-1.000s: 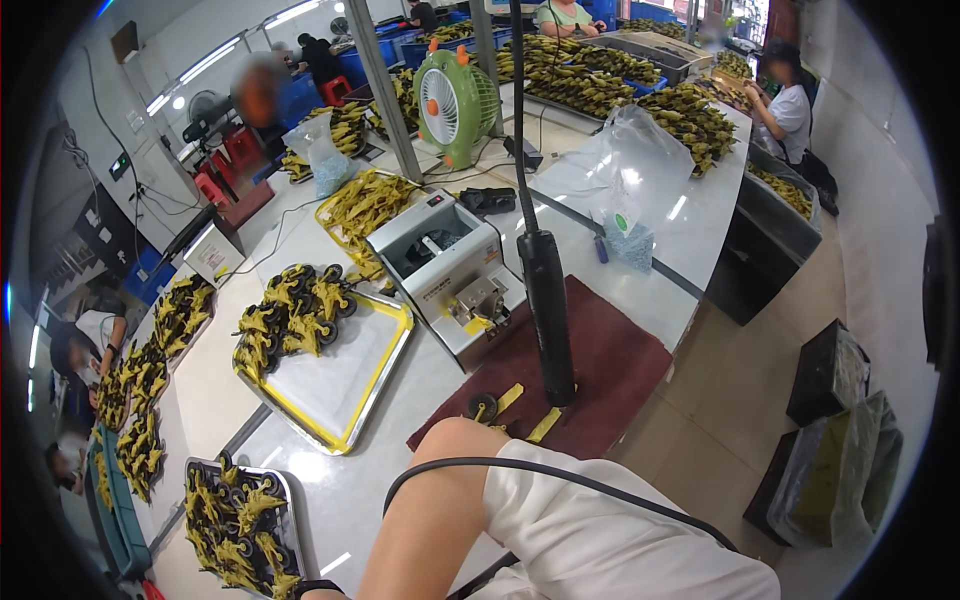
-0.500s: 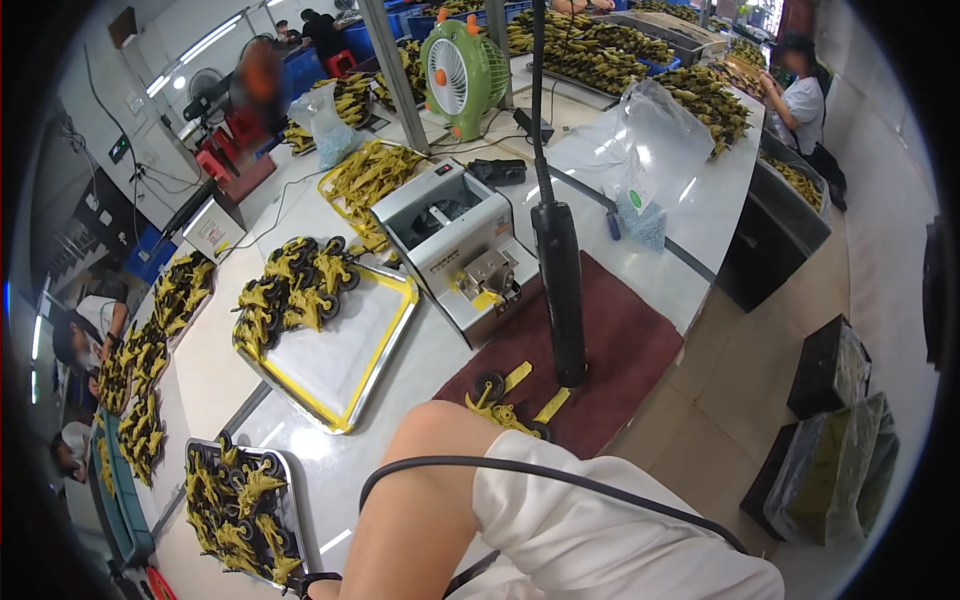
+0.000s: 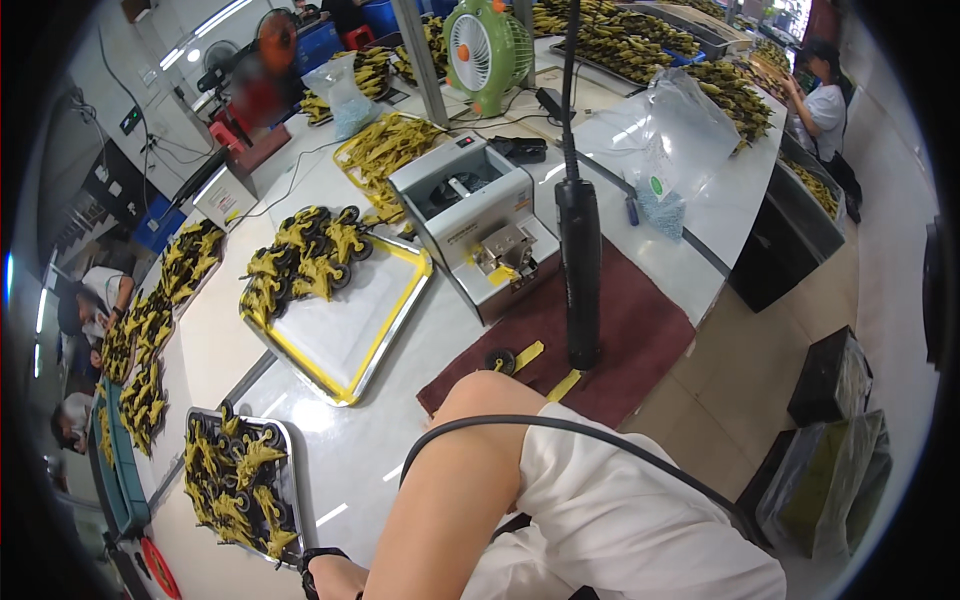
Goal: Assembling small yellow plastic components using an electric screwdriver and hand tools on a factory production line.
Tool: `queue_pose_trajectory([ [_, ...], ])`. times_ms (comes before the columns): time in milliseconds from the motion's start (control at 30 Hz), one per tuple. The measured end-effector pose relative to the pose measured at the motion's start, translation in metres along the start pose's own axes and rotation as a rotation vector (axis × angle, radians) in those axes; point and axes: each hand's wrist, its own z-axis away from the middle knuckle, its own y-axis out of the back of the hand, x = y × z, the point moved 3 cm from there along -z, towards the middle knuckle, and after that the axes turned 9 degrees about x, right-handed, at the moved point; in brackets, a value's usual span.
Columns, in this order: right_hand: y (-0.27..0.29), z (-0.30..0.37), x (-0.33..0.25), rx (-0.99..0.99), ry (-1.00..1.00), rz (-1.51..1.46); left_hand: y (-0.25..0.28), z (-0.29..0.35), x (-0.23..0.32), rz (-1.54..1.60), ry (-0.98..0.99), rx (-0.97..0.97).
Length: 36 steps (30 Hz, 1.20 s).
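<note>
Compared with half a second ago, I see more of the left hand [image 3: 342, 577] at the lower edge, beside the silver tray [image 3: 294, 475] carrying yellow-and-black wheeled models [image 3: 255, 460]; whether its fingers are apart or together, I cannot tell. The right hand is outside my view. On the dark red mat [image 3: 640, 330], the bent arm [image 3: 450, 490] now hides the yellow part near the black wheel [image 3: 499, 361].

this is an assembly workshop, as its hanging power screwdriver [image 3: 578, 270], screw feeder [image 3: 470, 225] and trays [image 3: 335, 345] of wheeled yellow parts [image 3: 235, 475] show.
</note>
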Motion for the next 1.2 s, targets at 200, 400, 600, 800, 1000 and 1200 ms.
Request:
queue_pose_trajectory([
  [200, -0.033, 0.014, 0.021, 0.121, 0.111, -0.079, -0.024, -0.002, -0.009, -0.072, -0.032, 0.046],
  [400, -0.046, 0.008, 0.004, -0.068, -0.07, 0.093, -0.051, -0.004, -0.023, -0.217, -0.161, 0.166],
  [600, -0.037, 0.001, 0.02, -0.129, -0.566, -0.191, -0.069, 0.004, -0.024, -0.284, -0.368, 0.362],
  [800, -0.017, 0.012, 0.024, -0.118, -0.546, -0.179, -0.067, 0.005, -0.032, -0.288, -0.601, 0.419],
  [1000, -0.005, 0.043, 0.02, -0.015, -0.239, 0.025, -0.067, 0.012, -0.043, -0.363, -0.596, 0.44],
  [1200, 0.007, 0.052, 0.048, 0.159, -0.399, 0.039, -0.051, 0.015, -0.06, -0.221, -0.613, 0.619],
])
